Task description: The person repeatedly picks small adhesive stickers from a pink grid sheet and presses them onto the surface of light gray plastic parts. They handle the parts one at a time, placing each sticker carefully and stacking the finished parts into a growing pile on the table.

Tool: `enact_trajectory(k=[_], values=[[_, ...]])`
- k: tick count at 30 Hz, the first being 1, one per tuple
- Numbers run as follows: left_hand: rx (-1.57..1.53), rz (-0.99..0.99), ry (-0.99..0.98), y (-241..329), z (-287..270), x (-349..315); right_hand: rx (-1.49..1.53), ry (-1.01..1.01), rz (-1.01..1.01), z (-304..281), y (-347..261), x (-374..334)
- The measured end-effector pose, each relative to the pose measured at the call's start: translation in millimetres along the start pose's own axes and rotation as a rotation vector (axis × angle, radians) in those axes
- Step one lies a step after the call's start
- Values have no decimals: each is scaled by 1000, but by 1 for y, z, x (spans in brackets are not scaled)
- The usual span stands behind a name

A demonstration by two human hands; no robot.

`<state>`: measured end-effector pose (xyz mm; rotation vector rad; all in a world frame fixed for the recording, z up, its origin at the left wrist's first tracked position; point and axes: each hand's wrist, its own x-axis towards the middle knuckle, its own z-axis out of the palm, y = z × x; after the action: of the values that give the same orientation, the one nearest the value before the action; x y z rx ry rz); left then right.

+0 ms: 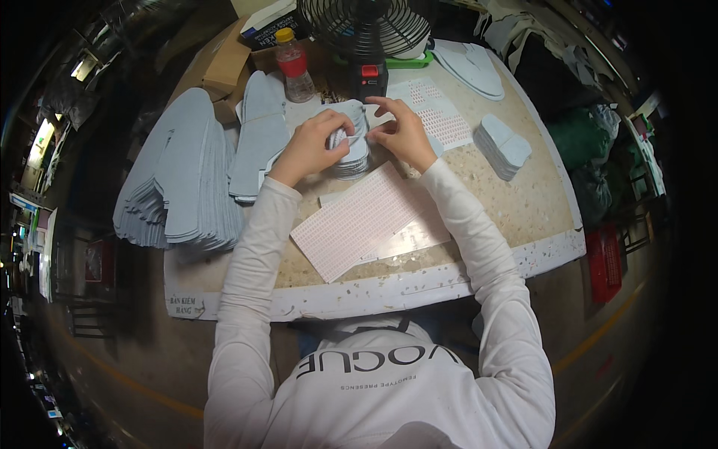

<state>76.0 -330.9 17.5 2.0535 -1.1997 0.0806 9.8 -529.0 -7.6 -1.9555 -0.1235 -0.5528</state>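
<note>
A stack of small rounded grey-blue cut pieces (349,166) stands on the table in front of me. My left hand (314,147) is closed on the stack's left side, fingers curled over the upper pieces and thumb against their near edge. My right hand (404,136) is at the stack's right edge, its index finger stretched out and its thumb apart from it. I see nothing plainly held in it. Just nearer to me lies a sheet of small red-printed labels (359,223), aslant over a shiny backing sheet (413,238).
Large stacked grey-blue pieces (183,172) and a banded bundle (259,138) stand left. Behind are a yellow-capped bottle (295,66), cardboard box (224,60) and black fan (366,26). Another label sheet (443,123), a small stack (501,147) and flat pieces (471,69) lie right.
</note>
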Motion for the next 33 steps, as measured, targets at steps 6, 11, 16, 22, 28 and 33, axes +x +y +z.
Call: enact_trajectory(k=[6,11,16,22,28,33], values=[[62,78,-3,3,5,-1,-33,-45,-32,5,-1,-4],[75,92,-14,4,2,-3,-148,18,-98,6,1,-3],[20,31,9,1,2,-1,52,-37,4,3,-1,2],[118,119,15,2,7,-2,48,-67,-42,8,-8,-2],[119,100,-6,3,5,-2,-154,-30,-173,10,-2,0],[-26,58,11,-1,2,-1,52,-20,-41,4,10,4]])
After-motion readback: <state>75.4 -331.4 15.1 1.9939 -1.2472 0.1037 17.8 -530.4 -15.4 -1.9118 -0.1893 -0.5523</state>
